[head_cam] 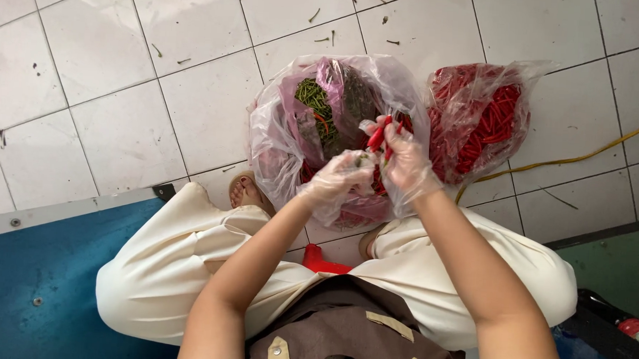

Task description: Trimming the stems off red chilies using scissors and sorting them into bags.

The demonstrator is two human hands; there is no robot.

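Both my hands wear thin clear plastic gloves and meet above an open plastic bag (pixel 278 138). My right hand (pixel 405 162) pinches a red chili (pixel 377 137) by one end. My left hand (pixel 341 179) is closed just below it, fingers at the chili's lower end; whatever sits in those fingers is too small to make out. Inside the bag lie green chili stems (pixel 315 104) and some red chilies. To the right stands a second plastic bag (pixel 480 115) packed with red chilies.
I sit low over a white tiled floor (pixel 122 85) in cream trousers, one sandalled foot (pixel 246 192) by the bag. Stem scraps dot the tiles. A yellow cord (pixel 586 155) runs at right. A blue panel (pixel 43 268) lies at left, a red stool edge (pixel 323 262) beneath me.
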